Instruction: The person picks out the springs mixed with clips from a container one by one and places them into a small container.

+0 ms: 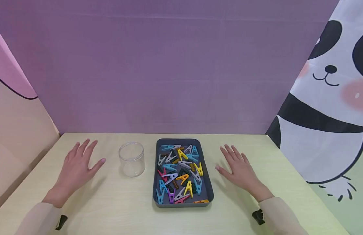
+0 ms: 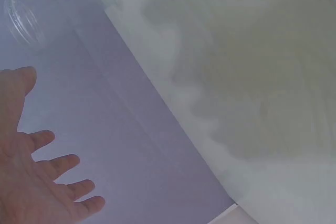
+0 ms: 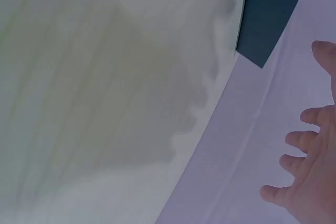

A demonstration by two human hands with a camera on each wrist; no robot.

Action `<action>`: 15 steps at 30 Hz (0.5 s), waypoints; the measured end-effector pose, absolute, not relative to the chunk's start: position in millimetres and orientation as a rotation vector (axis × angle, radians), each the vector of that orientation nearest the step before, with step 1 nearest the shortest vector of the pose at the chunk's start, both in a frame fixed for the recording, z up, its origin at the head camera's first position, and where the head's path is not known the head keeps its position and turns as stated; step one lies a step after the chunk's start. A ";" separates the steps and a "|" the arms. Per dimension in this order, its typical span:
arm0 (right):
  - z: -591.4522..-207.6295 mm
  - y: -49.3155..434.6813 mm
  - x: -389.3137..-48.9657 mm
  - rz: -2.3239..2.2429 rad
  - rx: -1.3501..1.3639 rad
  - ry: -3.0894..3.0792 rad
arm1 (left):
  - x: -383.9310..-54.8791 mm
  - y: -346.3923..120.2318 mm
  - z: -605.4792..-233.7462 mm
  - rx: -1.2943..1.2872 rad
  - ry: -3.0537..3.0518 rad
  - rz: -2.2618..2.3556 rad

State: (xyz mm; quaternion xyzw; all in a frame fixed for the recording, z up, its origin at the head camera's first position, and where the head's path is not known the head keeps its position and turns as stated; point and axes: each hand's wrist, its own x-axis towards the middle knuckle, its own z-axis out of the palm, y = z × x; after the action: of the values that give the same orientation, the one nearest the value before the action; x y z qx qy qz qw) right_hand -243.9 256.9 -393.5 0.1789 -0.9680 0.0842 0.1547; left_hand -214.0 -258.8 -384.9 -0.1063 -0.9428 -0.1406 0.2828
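Note:
My left hand [image 1: 77, 166] hovers over the left part of the table, fingers spread and holding nothing. Just right of it stands a clear round plastic jar [image 1: 132, 163], seen without a lid; part of the jar [image 2: 31, 14] also shows in the left wrist view. In the middle lies a dark grey tray [image 1: 183, 206] with many small plastic spring clips [image 1: 171, 177] in blue, yellow, grey, red, orange and purple, and small coiled springs [image 1: 175, 184] among them. My right hand [image 1: 240, 171] is held right of the tray, fingers extended, nothing in it. The tray's side [image 3: 270, 14] shows in the right wrist view.
The pale wooden table [image 1: 111, 212] ends at a purple backdrop [image 1: 169, 75] behind. A panda-printed sheet [image 1: 325, 153] hangs on the right side, and a pale wall panel [image 1: 17, 137] stands on the left. Dark straps [image 1: 258, 216] sit at the wrists.

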 end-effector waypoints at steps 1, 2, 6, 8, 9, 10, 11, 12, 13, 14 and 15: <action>-393.4 255.4 -243.5 0.238 0.518 -2.772 | -214.1 -257.4 -384.0 -0.290 -2.515 -0.376; -393.5 253.8 -243.0 0.235 0.525 -2.767 | -214.3 -256.2 -383.2 -0.296 -2.507 -0.375; -392.7 247.9 -240.6 0.224 0.555 -2.753 | -214.4 -251.6 -379.3 -0.329 -2.490 -0.375; -393.1 245.2 -239.7 0.216 0.568 -2.753 | -214.4 -249.1 -377.7 -0.345 -2.483 -0.371; -393.3 243.9 -239.3 0.212 0.575 -2.756 | -214.3 -247.7 -376.9 -0.354 -2.479 -0.371; -393.9 242.8 -239.2 0.206 0.581 -2.758 | -214.0 -246.0 -376.0 -0.362 -2.474 -0.370; -394.7 241.8 -239.2 0.200 0.585 -2.758 | -213.9 -244.5 -375.0 -0.369 -2.470 -0.369; -395.2 240.8 -239.2 0.194 0.590 -2.758 | -213.6 -242.8 -374.0 -0.375 -2.466 -0.368; -395.9 239.8 -239.2 0.187 0.597 -2.756 | -213.3 -240.9 -373.1 -0.382 -2.461 -0.369; -396.5 238.9 -239.1 0.183 0.603 -2.753 | -213.1 -239.1 -372.1 -0.390 -2.456 -0.371; -397.0 237.9 -238.9 0.182 0.611 -2.748 | -212.8 -237.1 -371.1 -0.397 -2.450 -0.372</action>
State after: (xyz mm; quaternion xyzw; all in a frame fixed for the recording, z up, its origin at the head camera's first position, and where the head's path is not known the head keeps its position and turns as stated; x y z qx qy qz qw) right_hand -238.9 237.9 -397.0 0.2138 -0.9616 0.0636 0.1597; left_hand -212.8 -237.1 -371.1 -0.1502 -0.9280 -0.1410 0.3105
